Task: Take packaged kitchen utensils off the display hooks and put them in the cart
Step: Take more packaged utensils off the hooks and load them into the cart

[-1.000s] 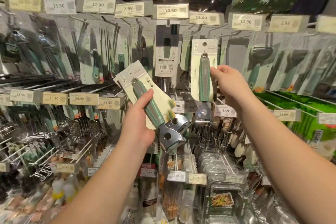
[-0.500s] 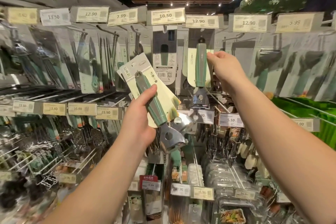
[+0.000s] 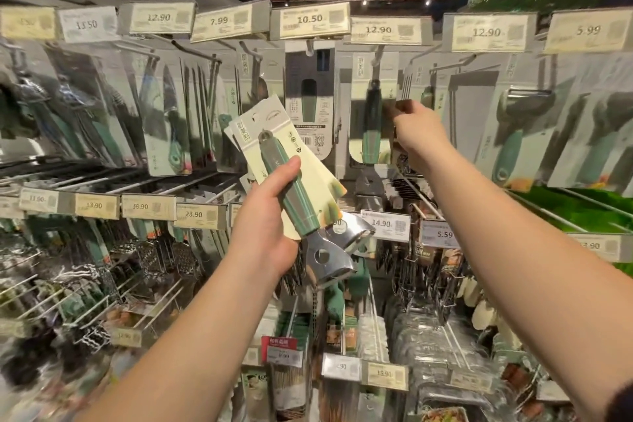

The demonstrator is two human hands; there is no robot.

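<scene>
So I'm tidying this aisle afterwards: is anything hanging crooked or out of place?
Mostly no. The one package off its hook is the green-handled peeler, tilted in the left hand. The right hand grips another carded utensil that hangs roughly straight under a 12.90 tag. Blur hides the rest.

The right hand (image 3: 416, 134) rose with its carded green-handled utensil (image 3: 372, 123), from below the 12.90 price tag (image 3: 385, 31) up to just under it, so that the top of the card reached the display hook (image 3: 378, 53) and fell into shadow. The left hand (image 3: 265, 233) drifted a little right with its own carded utensils (image 3: 287, 178). The head camera tilted upward, showing more ceiling and less of the lower shelves.
</scene>
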